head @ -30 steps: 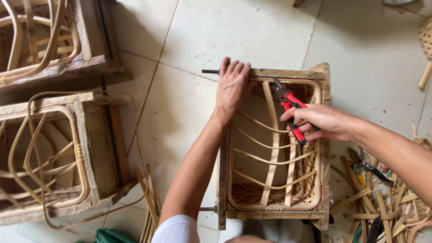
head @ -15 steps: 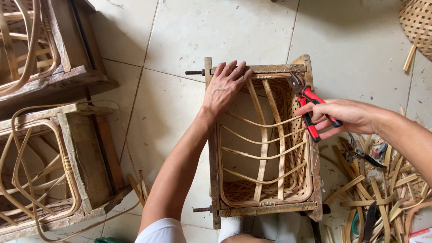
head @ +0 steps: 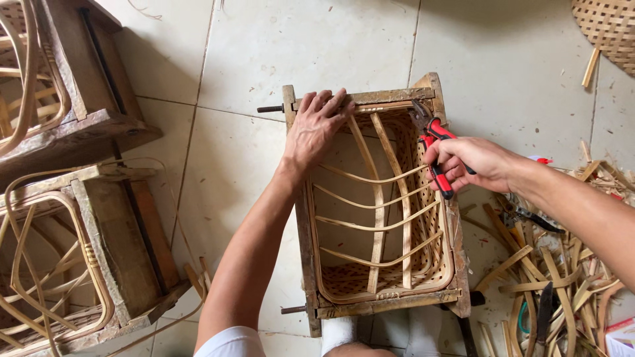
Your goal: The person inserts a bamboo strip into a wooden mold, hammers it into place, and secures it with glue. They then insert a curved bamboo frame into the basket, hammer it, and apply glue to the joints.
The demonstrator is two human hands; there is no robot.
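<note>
Here, taking the wooden mould frame [head: 377, 198] in the middle of the tiled floor [head: 278, 46] as our landmark, we start far to its left, where two more wooden frames [head: 73, 198] sit one above the other, each with bent cane loops [head: 40, 264] inside. Between them and the landmark, loose cane strands trail over the tiles. Our left hand [head: 316, 129] lies flat on the landmark's top left corner, fingers spread a little apart and resting over the top rail, gripping nothing that we can see; a dark metal bolt [head: 270, 109] sticks out of the frame just left of it. Inside the frame sits a half-woven cane basket [head: 390, 277], its woven wall lining the right side and bottom, with two upright ribs and four curved cross ribs [head: 377, 221] arching over the hollow. At the frame's top right corner, our right hand [head: 471, 164] is clamped round the red handles of a pair of pliers [head: 433, 142], whose dark tip meets the basket rim just under the top rail. Below the frame, our white socks [head: 340, 334] peek out. To the right of the landmark lies a heap of cane offcuts [head: 562, 277], and far above it, at the picture's corner, part of a woven tray [head: 608, 26].
</note>
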